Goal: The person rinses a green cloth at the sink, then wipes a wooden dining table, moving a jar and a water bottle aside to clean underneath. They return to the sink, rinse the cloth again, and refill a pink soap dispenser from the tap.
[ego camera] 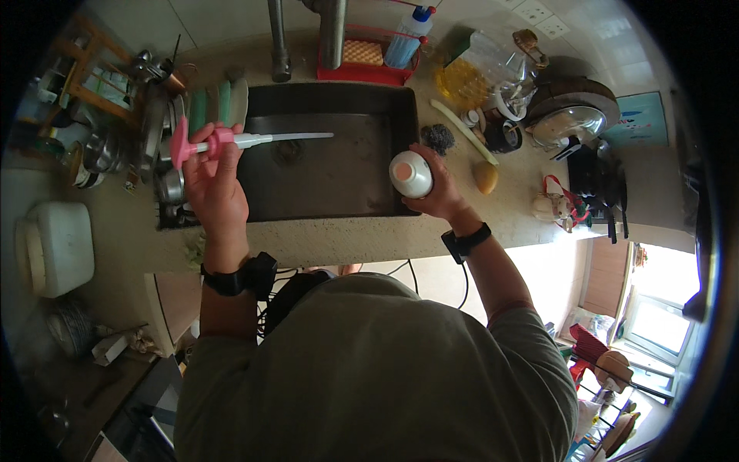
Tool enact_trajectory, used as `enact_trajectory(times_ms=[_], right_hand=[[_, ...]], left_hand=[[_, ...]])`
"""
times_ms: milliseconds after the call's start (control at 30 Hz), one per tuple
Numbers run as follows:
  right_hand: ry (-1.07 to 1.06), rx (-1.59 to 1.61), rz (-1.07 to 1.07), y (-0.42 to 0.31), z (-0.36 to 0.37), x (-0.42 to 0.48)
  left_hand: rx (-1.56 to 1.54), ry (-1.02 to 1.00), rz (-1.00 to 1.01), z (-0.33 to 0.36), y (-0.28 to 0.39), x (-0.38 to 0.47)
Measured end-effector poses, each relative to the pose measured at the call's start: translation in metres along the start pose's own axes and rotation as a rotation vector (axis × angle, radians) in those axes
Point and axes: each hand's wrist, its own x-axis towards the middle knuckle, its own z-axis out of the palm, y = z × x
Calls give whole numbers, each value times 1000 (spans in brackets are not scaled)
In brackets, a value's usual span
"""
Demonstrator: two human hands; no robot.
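My left hand [216, 185] holds a pink pump dispenser top [219, 143] by its collar, over the left side of the dark sink [329, 185]. The pump's pale dip tube points right across the basin, and its pink head points left. At the sink's right edge, my right hand [440, 185] grips a white bottle [411, 175] around its side. The bottle's pinkish top end faces the camera; whether that end is an opening cannot be told. Pump and bottle are well apart.
A faucet [333, 34] hangs over the sink's back edge, near a red caddy [369, 75] with a sponge and bottle. Dishes [222, 104] stand at the left. A scouring pad [437, 138], a long pale green vegetable stalk [462, 130] and a yellowish oval item [485, 177] lie at the right.
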Motion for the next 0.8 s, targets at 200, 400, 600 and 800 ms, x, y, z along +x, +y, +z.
enact_trajectory(times_ms=[200, 400, 600, 800], right_hand=[[79, 146, -171, -48, -33, 13], [68, 228, -208, -68, -38, 28], [114, 198, 337, -22, -17, 24], [-301, 1114, 1085, 28, 3, 7]], left_hand=[[66, -65, 39, -8, -22, -21], [66, -80, 28, -15, -29, -26], [111, -61, 4, -28, -34, -27], [133, -31, -56, -42, -43, -33]])
